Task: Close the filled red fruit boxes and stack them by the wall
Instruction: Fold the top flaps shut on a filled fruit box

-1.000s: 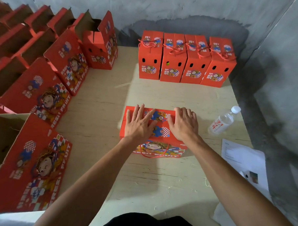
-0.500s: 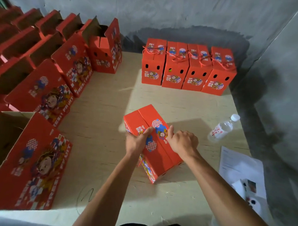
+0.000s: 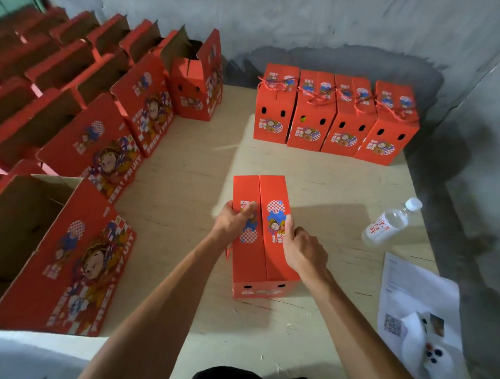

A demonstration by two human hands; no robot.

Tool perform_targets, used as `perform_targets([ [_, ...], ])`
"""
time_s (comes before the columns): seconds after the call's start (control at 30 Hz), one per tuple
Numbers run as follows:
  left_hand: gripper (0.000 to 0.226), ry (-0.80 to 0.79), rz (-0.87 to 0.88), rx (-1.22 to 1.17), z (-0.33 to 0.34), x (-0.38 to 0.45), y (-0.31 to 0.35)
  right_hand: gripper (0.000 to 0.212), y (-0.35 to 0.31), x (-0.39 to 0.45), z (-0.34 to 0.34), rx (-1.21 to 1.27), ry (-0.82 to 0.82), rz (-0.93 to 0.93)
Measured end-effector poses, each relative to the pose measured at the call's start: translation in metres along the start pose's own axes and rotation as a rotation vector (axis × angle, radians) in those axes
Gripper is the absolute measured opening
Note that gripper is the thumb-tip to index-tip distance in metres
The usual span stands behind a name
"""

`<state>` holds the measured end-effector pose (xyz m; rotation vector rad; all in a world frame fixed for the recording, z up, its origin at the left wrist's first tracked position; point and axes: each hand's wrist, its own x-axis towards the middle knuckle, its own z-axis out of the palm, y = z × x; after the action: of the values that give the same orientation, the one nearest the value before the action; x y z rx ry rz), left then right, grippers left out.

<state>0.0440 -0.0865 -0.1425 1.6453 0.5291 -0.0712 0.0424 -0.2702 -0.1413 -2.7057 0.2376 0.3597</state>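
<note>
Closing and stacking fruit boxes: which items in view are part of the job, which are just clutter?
Job:
- red box, gripped by left hand and right hand
- four closed boxes by the wall
- open boxes on the left

Clutter:
- water bottle
- printed papers

We counted four closed red boxes (image 3: 332,112) in a row by the wall, one more box (image 3: 265,238) between two hands, and one water bottle (image 3: 390,222). The open boxes (image 3: 102,142) at left ran past counting.
</note>
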Motion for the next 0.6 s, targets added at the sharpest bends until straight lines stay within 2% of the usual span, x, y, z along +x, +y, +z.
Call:
perform_targets([
  [0.07,0.05,0.051,-0.023,0.012,0.004,-0.001,-0.003,0.073,0.0,-0.001,0.001,0.076,0.051,-0.059],
  [0.13,0.055,0.114,-0.08,0.006,0.009,-0.005,-0.007,0.064,-0.004,-0.002,0.002,0.155,0.018,-0.134],
  [0.27,0.075,0.186,-0.183,0.013,0.011,-0.005,-0.01,0.076,-0.018,-0.006,0.008,0.181,0.011,-0.164],
  [0.47,0.07,0.261,-0.176,0.021,0.01,-0.003,-0.011,0.074,-0.019,-0.006,0.013,0.089,0.06,-0.17],
  [0.6,0.068,0.159,-0.151,0.037,0.008,-0.006,-0.015,0.061,-0.018,-0.006,0.006,0.207,-0.009,-0.159],
])
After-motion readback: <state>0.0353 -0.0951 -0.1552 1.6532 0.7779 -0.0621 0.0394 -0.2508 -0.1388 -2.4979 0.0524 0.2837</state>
